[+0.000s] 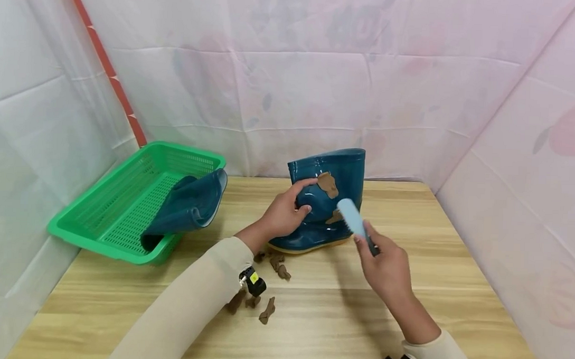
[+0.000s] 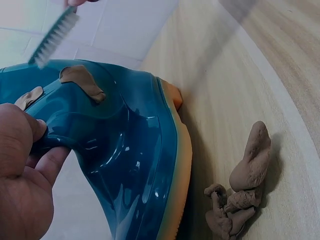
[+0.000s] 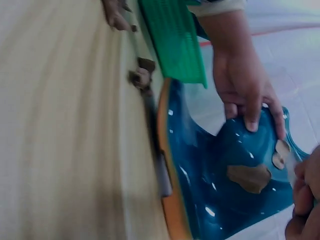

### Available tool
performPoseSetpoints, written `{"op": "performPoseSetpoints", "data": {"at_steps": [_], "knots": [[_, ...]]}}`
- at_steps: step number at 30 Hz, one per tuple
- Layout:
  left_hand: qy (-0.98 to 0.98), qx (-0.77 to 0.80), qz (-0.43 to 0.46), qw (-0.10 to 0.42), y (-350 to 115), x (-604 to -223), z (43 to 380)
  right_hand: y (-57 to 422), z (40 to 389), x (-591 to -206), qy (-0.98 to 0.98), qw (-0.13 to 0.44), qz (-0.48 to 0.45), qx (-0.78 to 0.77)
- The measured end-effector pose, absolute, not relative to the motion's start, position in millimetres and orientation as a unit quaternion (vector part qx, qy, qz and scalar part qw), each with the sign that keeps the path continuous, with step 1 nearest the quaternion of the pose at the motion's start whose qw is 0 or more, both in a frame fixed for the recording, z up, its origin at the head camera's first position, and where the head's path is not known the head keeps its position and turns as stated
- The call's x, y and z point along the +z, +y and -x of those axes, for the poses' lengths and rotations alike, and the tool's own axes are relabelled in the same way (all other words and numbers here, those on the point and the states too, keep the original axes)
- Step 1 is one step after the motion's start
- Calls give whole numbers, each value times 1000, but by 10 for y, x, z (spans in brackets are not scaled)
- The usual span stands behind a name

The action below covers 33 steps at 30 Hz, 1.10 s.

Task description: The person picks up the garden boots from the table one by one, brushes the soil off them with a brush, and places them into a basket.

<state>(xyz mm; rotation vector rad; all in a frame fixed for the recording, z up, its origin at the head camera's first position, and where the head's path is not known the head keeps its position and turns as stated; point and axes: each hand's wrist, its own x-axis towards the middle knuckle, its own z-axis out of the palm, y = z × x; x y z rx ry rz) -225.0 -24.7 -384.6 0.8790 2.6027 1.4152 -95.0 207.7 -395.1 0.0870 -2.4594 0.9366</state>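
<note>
Nearest, at the lower centre of the head view, brown clay-like lumps (image 1: 267,311) lie on the wood-grained tabletop (image 1: 431,290), some partly hidden by the left sleeve (image 1: 193,297). Right of centre, the right hand (image 1: 389,265) grips the dark handle of a pale blue brush (image 1: 351,216), thumb on one side and curled fingers on the other, which seems to leave the bristles free to face the boot (whether they touch it, I cannot tell). Just beyond, the left hand (image 1: 284,214) pinches the dark blue rubber boot (image 1: 349,176) at centre, shaft wall between thumb and fingers, presumably to steady it upright on its tan sole. That grip leaves two brown patches (image 1: 327,185) on the shaft uncovered, perhaps deliberately. Left of centre, a second rubber boot (image 1: 187,200) lies slanted in a green plastic basket (image 1: 87,246), jutting over the rim, probably too long to fit that way. Behind hangs a pale printed sheet (image 1: 295,95).
</note>
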Motion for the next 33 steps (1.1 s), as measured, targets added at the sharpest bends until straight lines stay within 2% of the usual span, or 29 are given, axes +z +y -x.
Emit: {"op": "performPoseSetpoints", "data": {"at_steps": [2,6,8,14,16,19,21,23,26,27,29,33], "knots": [[843,456,-284,24,-248,-3848,2250,2074,975,-3972,-903,256,-21,344],[842,458,-285,29,-254,-3860,2241,2029,950,-4049,-922,172,-30,347],[841,458,-285,30,-257,-3863,2244,2018,931,-4061,-924,153,-45,347],[841,457,-289,22,-253,-3853,2270,2064,979,-4002,-898,262,-17,353],[841,457,-287,23,-255,-3854,2267,2060,978,-4015,-905,239,-13,350],[843,456,-285,27,-263,-3860,2252,2027,935,-4068,-924,153,-32,350],[843,454,-286,27,-266,-3860,2248,2015,910,-4083,-926,135,-46,349],[843,453,-290,28,-262,-3855,2249,2030,904,-4069,-917,168,-41,359],[842,454,-290,27,-252,-3846,2255,2075,932,-4029,-898,254,-14,359],[843,453,-288,26,-253,-3845,2258,2083,944,-4030,-894,262,-5,363],[843,456,-283,26,-258,-3846,2257,2078,952,-4050,-899,245,2,362],[843,458,-281,31,-268,-3862,2254,2014,897,-4136,-920,151,-17,361]]}}
